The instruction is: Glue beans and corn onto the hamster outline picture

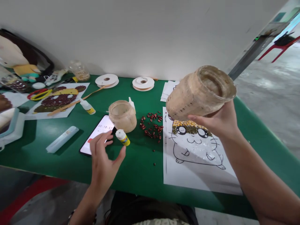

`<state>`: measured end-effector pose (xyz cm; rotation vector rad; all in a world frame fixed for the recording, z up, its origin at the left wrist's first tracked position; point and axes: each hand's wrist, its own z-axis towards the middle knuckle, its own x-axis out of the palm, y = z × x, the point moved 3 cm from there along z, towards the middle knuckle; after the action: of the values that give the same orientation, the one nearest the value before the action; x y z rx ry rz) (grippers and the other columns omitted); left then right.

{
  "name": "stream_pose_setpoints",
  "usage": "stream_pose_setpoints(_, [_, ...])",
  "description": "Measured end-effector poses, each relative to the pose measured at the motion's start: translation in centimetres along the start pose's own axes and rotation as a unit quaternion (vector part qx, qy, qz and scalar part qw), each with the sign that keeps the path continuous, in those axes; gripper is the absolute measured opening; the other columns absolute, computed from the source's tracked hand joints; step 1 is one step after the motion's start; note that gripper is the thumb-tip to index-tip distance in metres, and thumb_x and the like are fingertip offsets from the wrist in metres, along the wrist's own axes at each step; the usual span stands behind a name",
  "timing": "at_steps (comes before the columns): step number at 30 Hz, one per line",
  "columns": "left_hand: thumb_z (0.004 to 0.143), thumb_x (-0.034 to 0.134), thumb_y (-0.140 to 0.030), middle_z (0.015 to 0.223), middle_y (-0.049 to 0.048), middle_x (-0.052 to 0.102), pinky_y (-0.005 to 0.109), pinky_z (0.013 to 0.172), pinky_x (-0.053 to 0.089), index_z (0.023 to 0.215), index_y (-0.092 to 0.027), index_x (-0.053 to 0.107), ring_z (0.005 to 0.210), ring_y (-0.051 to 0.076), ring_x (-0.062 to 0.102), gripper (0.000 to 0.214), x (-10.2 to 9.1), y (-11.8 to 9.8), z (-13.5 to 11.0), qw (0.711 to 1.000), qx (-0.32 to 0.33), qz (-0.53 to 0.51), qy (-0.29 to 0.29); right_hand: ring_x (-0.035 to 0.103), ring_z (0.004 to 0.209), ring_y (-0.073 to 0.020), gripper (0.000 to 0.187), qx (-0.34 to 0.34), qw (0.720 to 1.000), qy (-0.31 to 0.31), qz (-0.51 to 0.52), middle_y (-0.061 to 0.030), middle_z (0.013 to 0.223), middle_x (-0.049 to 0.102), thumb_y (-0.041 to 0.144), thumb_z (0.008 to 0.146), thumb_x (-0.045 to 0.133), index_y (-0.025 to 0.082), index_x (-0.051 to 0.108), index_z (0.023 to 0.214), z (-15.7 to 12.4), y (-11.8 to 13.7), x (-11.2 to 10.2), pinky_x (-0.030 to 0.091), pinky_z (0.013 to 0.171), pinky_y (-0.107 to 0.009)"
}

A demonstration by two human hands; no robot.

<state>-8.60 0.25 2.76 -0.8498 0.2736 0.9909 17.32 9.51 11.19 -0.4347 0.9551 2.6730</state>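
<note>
My right hand [221, 120] grips a cloudy, beige-stained jar [187, 92], raised and tilted above a hamster drawing [194, 150]. Yellow and green grains fill the top of the drawing, and shiny patches show on its white body. My left hand [105, 159] has its fingers apart and holds nothing. Just beyond its thumb is a small white-and-yellow glue bottle [123, 138]; its fingertips hover over a phone [98, 134] showing a timer. Behind the glue bottle stands a second beige jar [123, 115], mouth up. Dark red beans [152, 126] lie loose left of the drawing.
Two white ribbon spools [143, 83] sit near the wall. Further left are another glue bottle [87, 106], a wooden stick [77, 101], a bean-covered picture [58, 98], scissors [39, 94] and a pale blue tube-like wrapper [62, 139]. The green table's [264, 140] right edge borders open floor.
</note>
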Motion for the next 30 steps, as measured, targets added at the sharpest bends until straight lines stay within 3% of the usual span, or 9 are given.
stream_pose_setpoints(2, [0.074,0.056,-0.014,0.082,0.0014,0.052,0.026,0.061,0.051,0.098,-0.022,0.049,0.068,0.013,0.055,0.026,0.1,-1.6,-0.6,0.996,0.087,-0.009,0.019,0.049,0.11,-0.0287,0.06,0.015,1.0,0.001,0.009,-0.005,0.114,0.054,0.036,0.056,0.074,0.032,0.046,0.109,0.0,-0.3,-0.1,0.043,0.091,-0.049])
stream_pose_setpoints(4, [0.079,0.05,-0.019,0.078,0.0001,0.056,0.023,0.056,0.05,0.096,-0.022,0.051,0.059,0.011,0.056,0.018,1.6,-3.3,-1.4,0.97,0.162,-0.033,0.181,0.048,0.11,-0.0278,0.058,0.031,0.999,-0.002,0.023,-0.0057,0.115,0.053,0.033,0.055,0.075,0.031,0.048,0.106,-0.1,-0.6,-0.3,0.042,0.092,-0.048])
stream_pose_setpoints(6, [0.079,0.052,-0.03,0.094,0.007,0.06,0.027,0.056,0.052,0.108,-0.02,0.05,0.07,0.016,0.061,0.032,3.4,-4.4,-2.2,0.929,0.201,0.008,0.312,0.047,0.111,-0.0272,0.06,0.045,0.998,-0.007,0.032,-0.0069,0.116,0.052,0.029,0.052,0.076,0.029,0.049,0.105,-0.1,-0.9,-0.4,0.041,0.094,-0.047])
stream_pose_setpoints(8, [0.075,0.056,-0.038,0.108,0.0133,0.058,0.035,0.063,0.053,0.116,-0.018,0.049,0.085,0.024,0.061,0.046,5.0,-4.8,-2.5,0.904,0.226,0.068,0.356,0.047,0.111,-0.0264,0.061,0.053,0.998,-0.009,0.035,-0.008,0.116,0.051,0.025,0.05,0.077,0.027,0.049,0.105,-0.1,-1.0,-0.6,0.04,0.094,-0.046])
stream_pose_setpoints(13, [0.077,0.054,-0.036,0.129,0.0174,0.046,0.049,0.089,0.042,0.124,-0.017,0.046,0.113,0.033,0.046,0.051,7.5,-4.6,-1.4,0.9,0.266,0.125,0.322,0.049,0.107,-0.0239,0.059,0.019,0.999,-0.015,0.042,-0.0072,0.115,0.052,0.019,0.052,0.076,0.027,0.048,0.104,0.2,-0.4,-1.1,0.039,0.094,-0.043])
stream_pose_setpoints(16, [0.08,0.05,-0.035,0.134,0.0143,0.042,0.051,0.101,0.028,0.125,-0.018,0.045,0.123,0.033,0.036,0.049,8.6,-4.2,-0.6,0.906,0.219,0.111,0.344,0.051,0.106,-0.024,0.058,0.01,0.999,-0.015,0.05,-0.0075,0.113,0.052,0.018,0.052,0.076,0.027,0.048,0.102,0.3,-0.1,-1.4,0.039,0.093,-0.043])
stream_pose_setpoints(20, [0.082,0.046,-0.034,0.137,0.0145,0.037,0.053,0.103,0.024,0.128,-0.016,0.041,0.126,0.032,0.031,0.049,10.1,-3.9,0.2,0.911,0.143,0.109,0.37,0.05,0.108,-0.0238,0.06,-0.003,0.998,-0.008,0.062,-0.0089,0.114,0.051,0.019,0.052,0.077,0.026,0.046,0.103,0.3,0.0,-1.8,0.039,0.094,-0.042])
stream_pose_setpoints(25, [0.083,0.042,-0.037,0.141,0.0166,0.03,0.051,0.102,0.026,0.132,-0.011,0.031,0.131,0.031,0.022,0.057,12.1,-3.9,1.3,0.914,0.111,0.097,0.379,0.049,0.111,-0.0225,0.062,0.018,0.998,0.002,0.066,-0.0077,0.116,0.051,0.024,0.052,0.078,0.026,0.045,0.106,0.3,0.3,-1.8,0.04,0.096,-0.042])
stream_pose_setpoints(30, [0.082,0.043,-0.033,0.14,0.0164,0.031,0.049,0.105,0.021,0.129,-0.01,0.037,0.13,0.029,0.024,0.052,13.6,-4.4,2.6,0.92,0.088,0.079,0.374,0.049,0.111,-0.0225,0.063,0.003,0.997,0.007,0.079,-0.0077,0.116,0.052,0.022,0.053,0.077,0.027,0.046,0.107,0.3,0.7,-1.9,0.041,0.095,-0.04])
